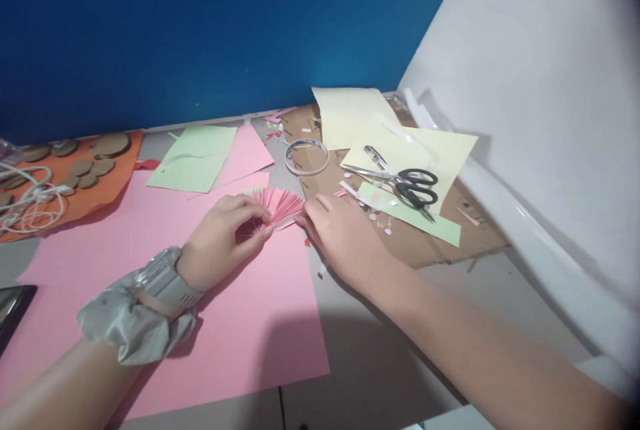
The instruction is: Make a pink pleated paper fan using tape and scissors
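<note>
A pleated pink paper fan point(281, 202), with some pale green along its far left edge, is spread just above the large pink sheet point(260, 323). My left hand point(227, 227) pinches it from the left, thumb and fingers closed near its base. From the right, my right hand point(333, 223) has its fingertips closed on the fan's right end, at a thin pale strip along its near edge. The fingers hide part of the folds. A watch point(167, 280) and a grey scrunchie point(137, 323) are on my left wrist.
Black-handled scissors point(417, 183), a cutter knife point(375, 157) and a tape roll point(307, 157) lie on and around cream sheets point(435, 150) and cardboard point(420, 253). Left are a green sheet point(195, 157), a white cable point(40, 207) and cardboard cutouts point(110, 145) on orange paper. A blue wall point(225, 30) stands behind.
</note>
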Demonstrator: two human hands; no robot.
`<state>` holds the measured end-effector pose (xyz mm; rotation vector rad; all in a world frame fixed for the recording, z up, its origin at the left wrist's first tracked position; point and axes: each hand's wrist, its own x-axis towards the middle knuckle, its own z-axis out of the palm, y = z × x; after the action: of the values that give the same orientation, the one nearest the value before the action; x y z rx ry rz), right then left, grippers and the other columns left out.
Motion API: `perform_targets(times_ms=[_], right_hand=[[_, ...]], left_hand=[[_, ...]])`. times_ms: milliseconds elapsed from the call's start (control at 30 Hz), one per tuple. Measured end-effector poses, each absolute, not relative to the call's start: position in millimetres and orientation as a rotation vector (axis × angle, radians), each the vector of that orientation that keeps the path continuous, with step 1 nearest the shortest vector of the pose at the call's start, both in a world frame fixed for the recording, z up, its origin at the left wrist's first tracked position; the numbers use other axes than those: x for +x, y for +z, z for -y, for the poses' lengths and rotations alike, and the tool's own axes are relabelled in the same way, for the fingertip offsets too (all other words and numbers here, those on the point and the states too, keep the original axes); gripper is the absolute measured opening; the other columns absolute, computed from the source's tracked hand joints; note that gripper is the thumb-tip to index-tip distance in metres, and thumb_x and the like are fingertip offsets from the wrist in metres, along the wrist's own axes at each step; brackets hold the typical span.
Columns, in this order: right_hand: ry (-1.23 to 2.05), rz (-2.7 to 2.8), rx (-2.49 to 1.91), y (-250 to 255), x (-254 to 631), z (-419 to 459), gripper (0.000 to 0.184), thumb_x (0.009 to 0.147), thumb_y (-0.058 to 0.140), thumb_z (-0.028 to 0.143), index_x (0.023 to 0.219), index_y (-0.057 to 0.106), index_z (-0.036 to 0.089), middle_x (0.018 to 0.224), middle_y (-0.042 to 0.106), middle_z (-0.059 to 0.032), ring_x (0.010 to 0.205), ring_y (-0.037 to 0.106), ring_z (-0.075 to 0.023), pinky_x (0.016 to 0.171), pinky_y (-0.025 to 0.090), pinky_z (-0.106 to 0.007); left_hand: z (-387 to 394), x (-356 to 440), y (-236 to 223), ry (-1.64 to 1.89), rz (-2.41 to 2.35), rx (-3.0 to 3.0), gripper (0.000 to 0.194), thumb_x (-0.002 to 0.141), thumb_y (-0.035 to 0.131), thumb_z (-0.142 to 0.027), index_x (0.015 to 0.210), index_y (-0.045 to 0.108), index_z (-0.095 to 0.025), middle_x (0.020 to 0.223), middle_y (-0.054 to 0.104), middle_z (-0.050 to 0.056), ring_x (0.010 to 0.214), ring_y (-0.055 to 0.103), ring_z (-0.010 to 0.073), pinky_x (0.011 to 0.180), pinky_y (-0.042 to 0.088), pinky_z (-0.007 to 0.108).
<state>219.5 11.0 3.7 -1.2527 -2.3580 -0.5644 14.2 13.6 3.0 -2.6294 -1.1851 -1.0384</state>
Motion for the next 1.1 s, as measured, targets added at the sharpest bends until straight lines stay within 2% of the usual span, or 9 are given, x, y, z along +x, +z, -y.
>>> perform_targets(times_ms=[400, 800, 1100], right_hand=[[-0.615, 2.315, -1.221, 0.6, 221.3, -16.7, 0.014, 0.091, 0.044, 0.023, 0.084, 0.054, 0.017, 0.087, 0.057, -0.0057, 0.083, 0.048, -0.0212, 0.073, 0.029, -0.033], [-0.554, 2.262, -1.212, 1.7, 219.7, -16.6, 0.020, 0.094, 0.039, 0.026, 0.084, 0.055, 0.018, 0.082, 0.057, -0.0035, 0.075, 0.049, -0.0180, 0.068, 0.026, -0.030], [-0.438, 2.260, -1.160, 3.0, 221.4, -17.3, 0.018, 0.092, 0.043, 0.023, 0.078, 0.053, 0.018, 0.074, 0.050, 0.0011, 0.061, 0.041, -0.0124, 0.061, 0.023, -0.027]], left_hand=[[-12.0, 15.1, 4.2, -0.993, 1.204, -2.626, 0.012, 0.082, 0.054, -0.026, 0.090, 0.061, -0.019, 0.093, 0.060, 0.004, 0.090, 0.053, 0.0183, 0.084, 0.041, 0.034], [-11.6, 15.5, 4.5, -0.991, 1.217, -2.618, 0.012, 0.083, 0.053, -0.026, 0.090, 0.061, -0.019, 0.093, 0.060, 0.003, 0.090, 0.053, 0.0179, 0.084, 0.041, 0.033], [-12.1, 14.1, 4.4, -0.979, 1.209, -2.618, 0.013, 0.082, 0.054, -0.027, 0.091, 0.060, -0.020, 0.094, 0.060, 0.003, 0.090, 0.053, 0.0180, 0.084, 0.042, 0.034]])
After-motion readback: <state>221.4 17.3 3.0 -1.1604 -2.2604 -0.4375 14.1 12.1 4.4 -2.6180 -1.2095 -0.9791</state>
